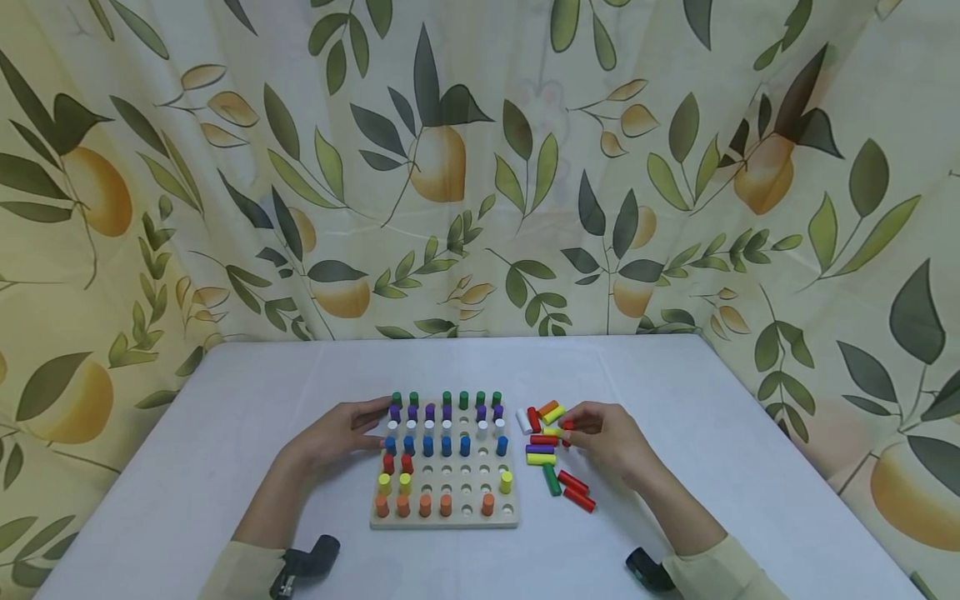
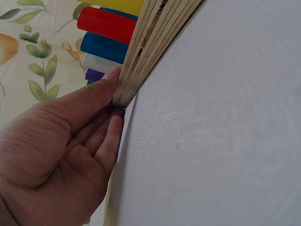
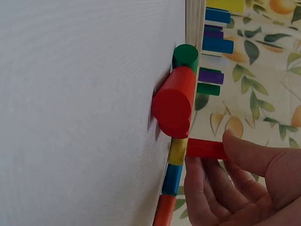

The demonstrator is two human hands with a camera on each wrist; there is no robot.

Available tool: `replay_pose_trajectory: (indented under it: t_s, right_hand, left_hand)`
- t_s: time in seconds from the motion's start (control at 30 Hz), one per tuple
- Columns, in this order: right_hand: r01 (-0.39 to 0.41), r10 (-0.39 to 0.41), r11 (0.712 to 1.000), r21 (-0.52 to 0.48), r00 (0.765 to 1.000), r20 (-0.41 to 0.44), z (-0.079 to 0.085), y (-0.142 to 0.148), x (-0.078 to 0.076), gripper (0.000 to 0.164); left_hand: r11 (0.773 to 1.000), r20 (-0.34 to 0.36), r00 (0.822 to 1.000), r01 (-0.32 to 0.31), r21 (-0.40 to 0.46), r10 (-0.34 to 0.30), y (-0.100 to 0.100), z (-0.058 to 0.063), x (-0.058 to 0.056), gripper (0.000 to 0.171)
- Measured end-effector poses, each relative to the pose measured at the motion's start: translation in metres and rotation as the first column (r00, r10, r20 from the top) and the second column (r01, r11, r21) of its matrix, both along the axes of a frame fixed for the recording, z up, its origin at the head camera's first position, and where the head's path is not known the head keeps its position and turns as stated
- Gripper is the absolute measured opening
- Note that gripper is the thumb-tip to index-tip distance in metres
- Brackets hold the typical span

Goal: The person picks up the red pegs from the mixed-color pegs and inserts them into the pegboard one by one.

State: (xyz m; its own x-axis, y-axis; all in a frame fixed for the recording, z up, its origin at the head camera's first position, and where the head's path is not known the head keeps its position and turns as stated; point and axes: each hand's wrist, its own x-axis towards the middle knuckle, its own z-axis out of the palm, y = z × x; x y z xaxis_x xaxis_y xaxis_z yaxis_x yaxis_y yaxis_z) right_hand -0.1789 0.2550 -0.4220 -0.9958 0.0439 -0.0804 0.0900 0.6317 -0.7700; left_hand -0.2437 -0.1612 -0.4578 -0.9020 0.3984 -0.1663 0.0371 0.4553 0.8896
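A pale wooden pegboard [image 1: 442, 523] lies on the table with rows of coloured pegs upright in it. Against its left edge rests my left hand [image 1: 337, 433]; in the left wrist view the thumb touches the layered wooden side. To the right of the board, over a loose pile, my right hand [image 1: 611, 437] pinches a red peg [image 3: 206, 149] between thumb and fingers. The green, purple, white and blue rows at the back are mostly filled, while the red row [image 1: 407, 463] and yellow row [image 1: 405, 485] show many bare holes. Orange pegs [image 1: 425, 506] stand along the front.
Loose pegs lie right of the board, among them a green one [image 1: 552, 480], a purple one [image 1: 540, 449], a white one [image 1: 523, 422] and two red ones [image 1: 579, 499] nearer the front. A white cloth [image 1: 450, 567] covers the table; a leaf-patterned curtain [image 1: 480, 250] hangs behind.
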Motion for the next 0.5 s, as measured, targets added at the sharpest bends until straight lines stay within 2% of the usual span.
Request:
replay_pose_trajectory:
  t_s: [0.5]
  right_hand:
    - [0.03,-0.031,0.999,-0.039,0.999,-0.019,0.0042,-0.0007,0.0015,0.019]
  left_hand:
    - [1.0,-0.002,1.0,-0.01,-0.01,0.01,0.0012,-0.0013,-0.0001,0.067]
